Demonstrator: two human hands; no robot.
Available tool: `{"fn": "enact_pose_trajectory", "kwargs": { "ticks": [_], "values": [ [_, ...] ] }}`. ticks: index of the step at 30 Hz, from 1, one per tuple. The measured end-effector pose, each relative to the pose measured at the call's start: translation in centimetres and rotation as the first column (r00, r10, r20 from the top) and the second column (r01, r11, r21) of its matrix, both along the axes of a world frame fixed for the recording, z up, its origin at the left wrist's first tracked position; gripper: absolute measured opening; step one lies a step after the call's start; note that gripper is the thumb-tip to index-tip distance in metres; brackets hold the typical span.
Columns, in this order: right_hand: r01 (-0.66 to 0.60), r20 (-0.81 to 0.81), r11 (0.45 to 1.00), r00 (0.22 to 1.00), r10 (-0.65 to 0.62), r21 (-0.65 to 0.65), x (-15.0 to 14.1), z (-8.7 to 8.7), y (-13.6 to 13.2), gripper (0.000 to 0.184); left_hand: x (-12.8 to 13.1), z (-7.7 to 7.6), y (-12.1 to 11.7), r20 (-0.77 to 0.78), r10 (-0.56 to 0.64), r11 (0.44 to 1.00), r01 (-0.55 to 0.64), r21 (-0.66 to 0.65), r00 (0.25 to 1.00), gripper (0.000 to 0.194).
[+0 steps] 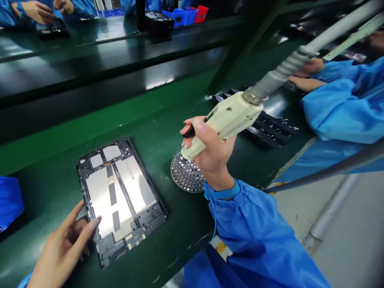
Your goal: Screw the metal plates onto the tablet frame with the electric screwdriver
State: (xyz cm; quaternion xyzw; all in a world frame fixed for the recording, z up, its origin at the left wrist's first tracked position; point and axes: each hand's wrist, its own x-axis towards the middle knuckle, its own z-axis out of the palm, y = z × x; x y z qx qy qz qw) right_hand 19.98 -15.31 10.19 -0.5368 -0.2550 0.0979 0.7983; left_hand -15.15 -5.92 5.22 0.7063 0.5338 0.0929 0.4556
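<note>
An opened tablet (pixel 120 192) lies on the green bench, its silver inner plates and black frame facing up. My left hand (pixel 67 240) grips its left edge, thumb on top and fingers at the side. In my right hand (pixel 211 150) is a cream electric screwdriver (pixel 231 120), fingers wrapped around the body near a black lever. A grey ribbed sleeve and tube run from it to the upper right. Its lower end is over a round metal screw plate (pixel 187 178) full of small holes, partly covered by my hand. The tip is hidden.
Black parts (pixel 270 130) lie in a row at the right, near a co-worker's blue sleeve (pixel 345 100). A blue object (pixel 10 202) sits at the left edge. Beyond the raised ledge (pixel 105 76), another person's hands (pixel 39 12) handle a device. Blue and red bins (pixel 186 17) stand behind.
</note>
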Motion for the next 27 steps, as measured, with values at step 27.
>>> {"fn": "enact_pose_trajectory", "kwargs": {
  "ticks": [27],
  "values": [
    [0.017, 0.066, 0.997, 0.998, -0.013, -0.069, 0.4, -1.0, 0.2, 0.034, 0.8, 1.0, -0.6, 0.005, 0.154, 0.982, -0.152, -0.115, 0.988, 0.114]
  ]
}}
